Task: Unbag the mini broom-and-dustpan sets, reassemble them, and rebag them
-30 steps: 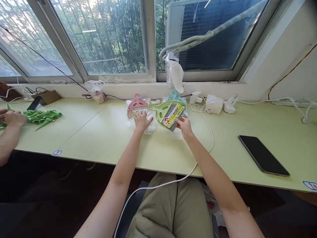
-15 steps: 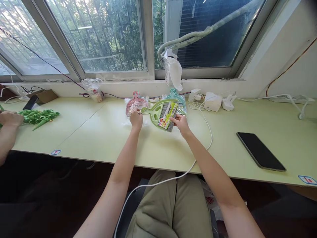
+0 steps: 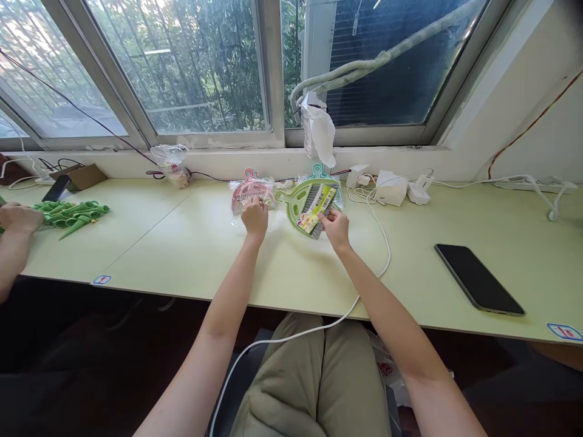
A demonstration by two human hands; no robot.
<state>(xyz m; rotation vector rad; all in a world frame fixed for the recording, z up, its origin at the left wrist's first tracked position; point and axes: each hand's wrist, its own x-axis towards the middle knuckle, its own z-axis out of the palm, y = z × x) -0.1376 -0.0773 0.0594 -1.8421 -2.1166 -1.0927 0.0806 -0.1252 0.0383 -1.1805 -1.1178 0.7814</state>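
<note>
Since the last frame, green dustpan [image 3: 295, 205] and its brush [image 3: 315, 210] have shifted a little right; left hand [image 3: 255, 217] has come off the dustpan's handle end and sits over the near edge of the pink set [image 3: 241, 195].

Right hand [image 3: 336, 227]: closed in a pinch on the brush's right side, thumb by the label. Left hand: fingers curled, nearly a fist; can't tell if it has hold of the clear wrap there.

Dustpan is at mid-surface [image 3: 182, 249], tilted, handle pointing left, brush lying across its pan. It overlaps the wrapped teal set [image 3: 317, 170] behind. Pink set is just left of it, also in clear wrap.

Right of that: white cable [image 3: 388, 238], white adapter [image 3: 419, 190], then phone [image 3: 479, 279] well apart. Far left, another person's hand [image 3: 19, 217] is at the green pieces [image 3: 75, 215].
</note>
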